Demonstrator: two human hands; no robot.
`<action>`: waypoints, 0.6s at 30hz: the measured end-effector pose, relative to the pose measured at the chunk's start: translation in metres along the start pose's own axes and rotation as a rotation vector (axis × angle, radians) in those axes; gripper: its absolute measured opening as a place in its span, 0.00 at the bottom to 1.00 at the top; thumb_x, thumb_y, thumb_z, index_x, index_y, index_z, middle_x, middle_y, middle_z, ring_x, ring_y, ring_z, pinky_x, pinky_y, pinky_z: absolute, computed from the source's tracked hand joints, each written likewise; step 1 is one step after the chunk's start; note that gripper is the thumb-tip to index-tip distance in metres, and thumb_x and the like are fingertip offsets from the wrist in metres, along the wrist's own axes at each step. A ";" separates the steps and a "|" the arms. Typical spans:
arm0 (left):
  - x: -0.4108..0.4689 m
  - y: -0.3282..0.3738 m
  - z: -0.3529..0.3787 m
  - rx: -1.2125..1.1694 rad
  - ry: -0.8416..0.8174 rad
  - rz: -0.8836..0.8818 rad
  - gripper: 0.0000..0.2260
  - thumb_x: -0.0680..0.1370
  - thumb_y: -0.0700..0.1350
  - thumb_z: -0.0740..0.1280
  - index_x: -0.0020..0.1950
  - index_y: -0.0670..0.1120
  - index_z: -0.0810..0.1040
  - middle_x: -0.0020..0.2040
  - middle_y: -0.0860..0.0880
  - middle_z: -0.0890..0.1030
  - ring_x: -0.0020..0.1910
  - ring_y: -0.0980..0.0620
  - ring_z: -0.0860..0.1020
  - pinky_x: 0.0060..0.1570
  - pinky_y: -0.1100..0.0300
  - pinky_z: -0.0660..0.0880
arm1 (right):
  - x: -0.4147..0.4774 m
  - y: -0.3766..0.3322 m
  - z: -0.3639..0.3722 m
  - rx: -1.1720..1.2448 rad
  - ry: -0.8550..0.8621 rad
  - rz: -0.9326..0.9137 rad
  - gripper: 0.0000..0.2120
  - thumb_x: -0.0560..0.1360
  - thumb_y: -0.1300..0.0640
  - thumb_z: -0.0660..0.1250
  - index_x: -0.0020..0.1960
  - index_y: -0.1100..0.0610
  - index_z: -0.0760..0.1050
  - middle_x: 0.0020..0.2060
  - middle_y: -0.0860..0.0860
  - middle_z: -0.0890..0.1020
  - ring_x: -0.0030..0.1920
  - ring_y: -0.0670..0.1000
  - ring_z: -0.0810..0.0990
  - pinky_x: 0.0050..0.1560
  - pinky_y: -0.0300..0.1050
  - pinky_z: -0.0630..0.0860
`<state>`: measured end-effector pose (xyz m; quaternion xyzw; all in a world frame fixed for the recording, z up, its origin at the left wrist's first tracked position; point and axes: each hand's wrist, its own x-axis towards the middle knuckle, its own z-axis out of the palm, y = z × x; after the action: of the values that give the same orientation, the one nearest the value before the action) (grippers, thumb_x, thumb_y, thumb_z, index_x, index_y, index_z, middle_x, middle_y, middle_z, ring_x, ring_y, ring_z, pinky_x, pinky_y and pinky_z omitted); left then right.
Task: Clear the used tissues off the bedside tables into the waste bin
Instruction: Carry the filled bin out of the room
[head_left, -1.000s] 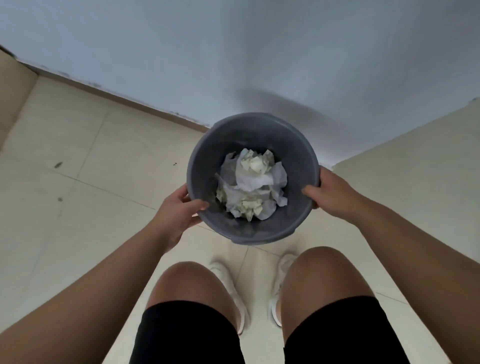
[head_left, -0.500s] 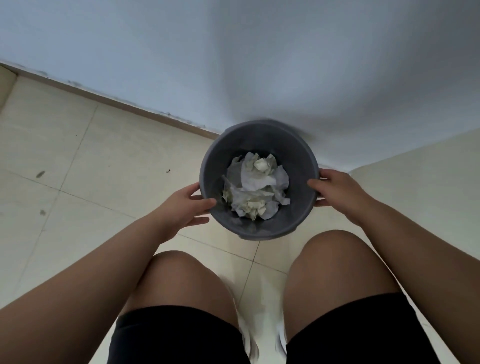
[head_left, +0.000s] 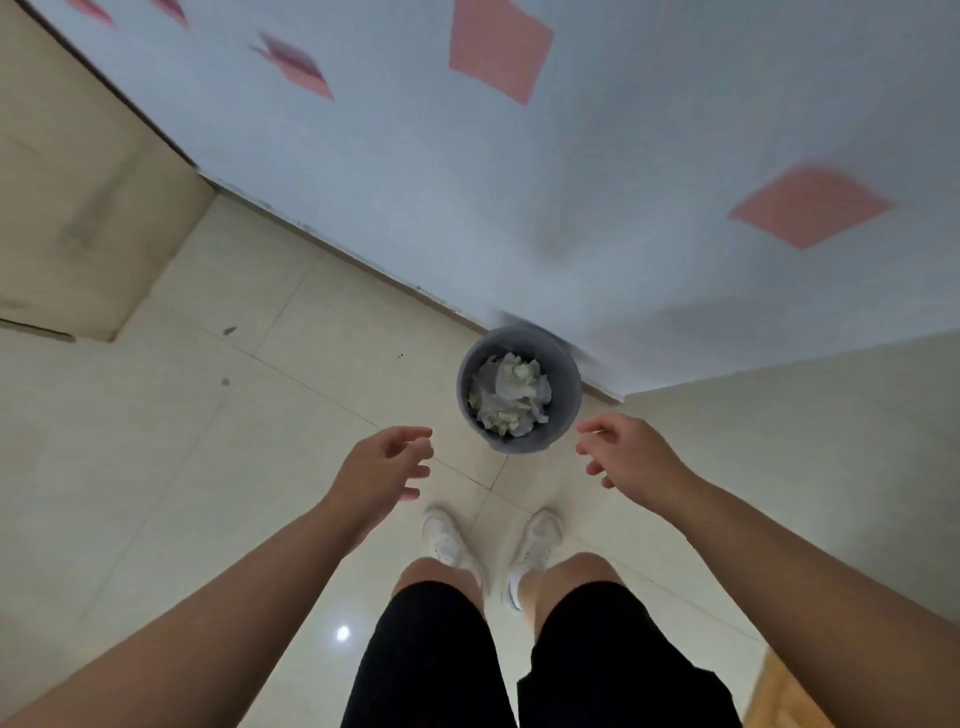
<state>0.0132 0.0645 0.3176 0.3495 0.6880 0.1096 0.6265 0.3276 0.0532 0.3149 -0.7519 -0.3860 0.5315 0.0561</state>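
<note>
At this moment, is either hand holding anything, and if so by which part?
Nothing is held. The left hand and right hand are open and apart from the waste bin, which stands on the floor with tissues inside.

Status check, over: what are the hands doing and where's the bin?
Left hand open, empty. Right hand open, empty. Bin on floor by wall, clear of both hands, tissues inside. Nothing in the way.

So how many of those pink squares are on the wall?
4 in view: two cut off at the top left edge, one below them, one top centre, one right. That makes 5; more may lie out of frame.

Hmm, let me give the count cleanly.
</note>
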 end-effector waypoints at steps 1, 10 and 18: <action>-0.029 0.010 -0.010 0.005 0.008 0.022 0.08 0.85 0.49 0.67 0.61 0.55 0.84 0.54 0.52 0.88 0.52 0.52 0.87 0.45 0.58 0.83 | -0.025 -0.021 -0.006 -0.027 -0.017 -0.020 0.06 0.80 0.52 0.65 0.53 0.42 0.78 0.47 0.46 0.86 0.42 0.47 0.87 0.44 0.53 0.85; -0.168 -0.016 -0.079 -0.020 0.167 0.055 0.08 0.85 0.50 0.66 0.55 0.58 0.84 0.47 0.55 0.88 0.44 0.57 0.86 0.39 0.61 0.80 | -0.127 -0.126 -0.004 -0.205 -0.100 -0.170 0.07 0.84 0.58 0.64 0.58 0.55 0.80 0.46 0.53 0.86 0.39 0.52 0.83 0.37 0.44 0.79; -0.226 -0.080 -0.100 -0.341 0.546 -0.100 0.10 0.86 0.49 0.64 0.53 0.57 0.86 0.46 0.55 0.89 0.42 0.56 0.86 0.39 0.60 0.80 | -0.118 -0.179 0.041 -0.343 -0.202 -0.356 0.10 0.82 0.59 0.66 0.46 0.52 0.84 0.35 0.52 0.87 0.29 0.48 0.81 0.36 0.48 0.78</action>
<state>-0.1146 -0.1052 0.4670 0.1628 0.8187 0.2821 0.4729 0.1842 0.0888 0.4752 -0.6138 -0.6004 0.5123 -0.0183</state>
